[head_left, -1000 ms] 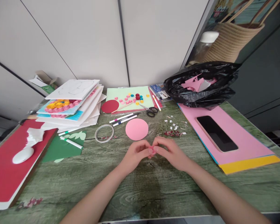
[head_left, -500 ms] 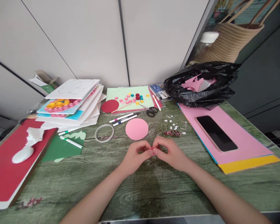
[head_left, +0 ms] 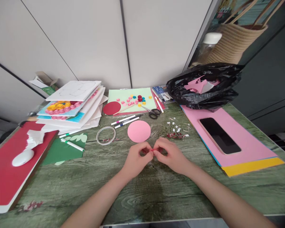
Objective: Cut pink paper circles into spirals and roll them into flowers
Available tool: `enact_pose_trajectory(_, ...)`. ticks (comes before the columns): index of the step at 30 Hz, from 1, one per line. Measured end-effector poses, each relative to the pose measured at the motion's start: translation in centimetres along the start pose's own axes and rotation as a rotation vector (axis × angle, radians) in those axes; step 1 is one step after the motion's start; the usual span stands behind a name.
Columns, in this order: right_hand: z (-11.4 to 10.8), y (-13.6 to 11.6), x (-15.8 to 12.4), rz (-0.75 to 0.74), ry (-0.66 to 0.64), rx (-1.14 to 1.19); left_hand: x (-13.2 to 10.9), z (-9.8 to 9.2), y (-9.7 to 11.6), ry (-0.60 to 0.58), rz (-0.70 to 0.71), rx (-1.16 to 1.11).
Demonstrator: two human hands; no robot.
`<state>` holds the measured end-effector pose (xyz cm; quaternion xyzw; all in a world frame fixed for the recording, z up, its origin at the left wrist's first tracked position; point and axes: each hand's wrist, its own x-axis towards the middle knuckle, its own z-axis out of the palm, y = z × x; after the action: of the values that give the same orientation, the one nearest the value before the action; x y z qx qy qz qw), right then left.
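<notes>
My left hand (head_left: 138, 158) and my right hand (head_left: 170, 155) meet above the table, thumbs and fingertips pinched together. Between them is a small red piece, apparently paper (head_left: 153, 150), mostly covered by the fingers, so its shape is hard to make out. Just beyond my left hand lies a pink paper circle (head_left: 139, 131). Past my right hand are scattered white paper bits (head_left: 177, 129). Farther back, several small rolled paper pieces in pink, red, blue and yellow (head_left: 133, 102) rest on a pale green sheet (head_left: 116, 95). Black-handled scissors (head_left: 153, 113) lie at that sheet's front right corner.
A tape roll (head_left: 97, 136), markers (head_left: 125, 122) and a red paper circle (head_left: 112, 108) lie left of centre. Stacked artworks (head_left: 73, 90), green paper (head_left: 61, 152) and a red board (head_left: 9, 167) occupy the left. On the right are a phone (head_left: 219, 136) and a black bag (head_left: 204, 101).
Both hands have shifted very slightly left, still pinching the small red piece, which now shows a little less between the fingertips. Everything else on the table stays put.
</notes>
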<state>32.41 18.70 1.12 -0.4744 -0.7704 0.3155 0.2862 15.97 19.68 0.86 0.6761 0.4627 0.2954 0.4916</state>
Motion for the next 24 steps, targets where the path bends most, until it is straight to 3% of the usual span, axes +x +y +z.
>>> enact_pose_trajectory(8,-0.86,-0.20,0.02,0.038,-0.171,-0.036,-0.08,-0.09,-0.02,-0.129,-0.009,0.026)
enact_pose_trajectory(15,-0.66,-0.10,0.36,0.103,-0.049,0.138,0.13,-0.13,-0.05,-0.053,-0.053,-0.204)
enact_pose_trajectory(24,-0.93,-0.38,0.21,0.092,-0.122,0.163,0.48,-0.51,0.22,-0.152,-0.121,-0.428)
